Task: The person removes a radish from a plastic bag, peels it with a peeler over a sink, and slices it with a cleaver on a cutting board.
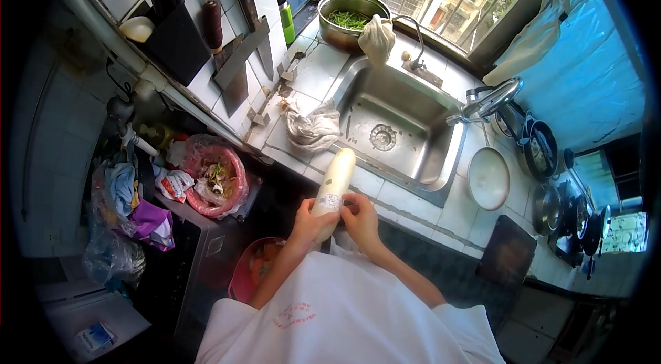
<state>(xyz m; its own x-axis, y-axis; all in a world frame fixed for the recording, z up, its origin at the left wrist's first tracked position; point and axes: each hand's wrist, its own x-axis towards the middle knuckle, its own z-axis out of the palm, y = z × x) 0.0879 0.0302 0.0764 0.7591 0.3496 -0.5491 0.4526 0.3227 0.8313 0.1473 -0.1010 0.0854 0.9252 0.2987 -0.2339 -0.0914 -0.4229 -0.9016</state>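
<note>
A long white radish [335, 181] with a printed label [329, 202] points away from me, in front of the sink's near edge. My left hand [313, 221] is wrapped round its lower part. At the label's right side, the fingers of my right hand [361, 221] are bent and pinched together against the radish's thin plastic bag. Some clear plastic hangs below my hands. The radish's lower end is hidden by my hands and shirt.
Ahead is a steel sink [413, 157] with a faucet [492, 101]. A crumpled cloth [313, 123] lies at its left, and a pot of green vegetables [337, 37] stands behind. Knives [256, 26] hang left. A pink waste bowl [241, 185], white bowl [489, 179] and cutting board [506, 249] are nearby.
</note>
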